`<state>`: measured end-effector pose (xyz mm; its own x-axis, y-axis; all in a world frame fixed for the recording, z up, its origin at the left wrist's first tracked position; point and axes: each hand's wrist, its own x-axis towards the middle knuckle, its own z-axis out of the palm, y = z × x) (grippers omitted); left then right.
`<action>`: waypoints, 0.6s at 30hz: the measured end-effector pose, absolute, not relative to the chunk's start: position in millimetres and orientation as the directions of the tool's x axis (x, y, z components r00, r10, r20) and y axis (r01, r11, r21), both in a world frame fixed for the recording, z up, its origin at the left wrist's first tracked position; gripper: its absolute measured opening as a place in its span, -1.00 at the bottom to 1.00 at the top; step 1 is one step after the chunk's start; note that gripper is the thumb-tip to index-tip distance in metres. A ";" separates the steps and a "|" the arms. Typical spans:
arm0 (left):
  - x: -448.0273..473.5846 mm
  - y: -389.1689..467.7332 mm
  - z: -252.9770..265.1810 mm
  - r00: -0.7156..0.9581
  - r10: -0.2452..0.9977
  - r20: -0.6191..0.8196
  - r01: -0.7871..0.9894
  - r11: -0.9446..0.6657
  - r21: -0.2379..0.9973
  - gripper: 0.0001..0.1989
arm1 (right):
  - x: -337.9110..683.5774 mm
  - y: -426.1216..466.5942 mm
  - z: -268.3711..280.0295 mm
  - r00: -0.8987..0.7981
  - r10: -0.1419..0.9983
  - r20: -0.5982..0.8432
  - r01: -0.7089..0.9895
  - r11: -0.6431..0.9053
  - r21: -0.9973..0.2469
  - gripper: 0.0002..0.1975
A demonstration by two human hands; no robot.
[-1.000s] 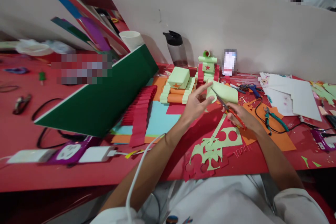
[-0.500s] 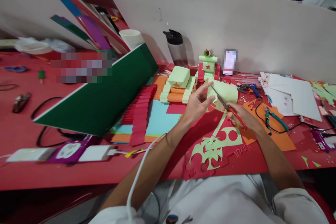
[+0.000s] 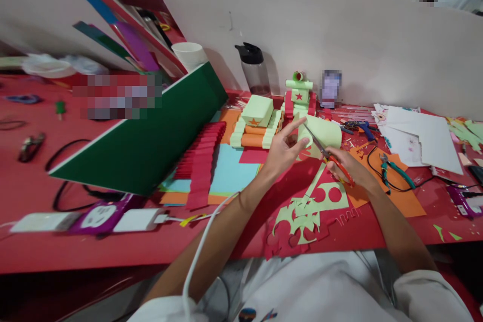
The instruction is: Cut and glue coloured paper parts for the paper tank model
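My right hand (image 3: 345, 163) is closed around the orange-red handles of a pair of scissors (image 3: 319, 145), whose blades point up and left. The blades lie against a curled sheet of light green paper (image 3: 327, 132). My left hand (image 3: 284, 147) grips the left edge of this paper between thumb and fingers, close to the scissor tips. Just behind it stand a light green paper model with an orange star (image 3: 257, 109) and another with a red star (image 3: 299, 95). Cut green paper scraps (image 3: 306, 216) lie below my hands, mixed with red ones.
A large green board (image 3: 151, 136) leans at the left beside pleated red paper (image 3: 202, 176). Teal-handled pliers (image 3: 400, 173) and a blue glue gun (image 3: 366, 131) lie to the right. A bottle (image 3: 254, 68) and a phone (image 3: 331, 89) stand by the wall. A white cable (image 3: 204, 241) crosses my left forearm.
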<state>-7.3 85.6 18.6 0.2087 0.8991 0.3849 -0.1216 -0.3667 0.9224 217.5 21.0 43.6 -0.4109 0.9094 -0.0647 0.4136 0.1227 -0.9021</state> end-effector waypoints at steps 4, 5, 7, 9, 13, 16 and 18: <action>-7.0 84.8 18.8 0.207 0.899 0.387 -0.123 -0.369 0.921 -0.32 | 218.3 20.8 43.8 -0.412 0.909 -0.052 0.428 0.143 -0.892 -0.53; -6.8 84.7 19.0 0.207 0.898 0.389 -0.120 -0.371 0.921 -0.33 | 218.5 20.6 43.9 -0.414 0.909 -0.054 0.427 0.142 -0.893 -0.53; -6.4 84.5 19.4 0.207 0.896 0.392 -0.120 -0.374 0.920 -0.34 | 218.6 20.3 44.4 -0.417 0.907 -0.057 0.416 0.135 -0.899 -0.53; -6.0 84.6 19.7 0.207 0.895 0.395 -0.124 -0.376 0.918 -0.35 | 218.4 20.1 45.2 -0.419 0.906 -0.058 0.403 0.128 -0.906 -0.52; -5.8 84.9 19.5 0.205 0.891 0.405 -0.125 -0.386 0.914 -0.36 | 217.6 19.8 47.7 -0.407 0.912 -0.060 0.409 0.123 -0.904 -0.50; -5.7 84.9 19.3 0.206 0.889 0.408 -0.128 -0.388 0.912 -0.38 | 217.1 19.1 49.4 -0.398 0.915 -0.071 0.417 0.111 -0.902 -0.48; -5.6 84.8 19.5 0.205 0.890 0.407 -0.134 -0.386 0.913 -0.38 | 216.8 18.8 49.9 -0.394 0.916 -0.078 0.414 0.101 -0.905 -0.46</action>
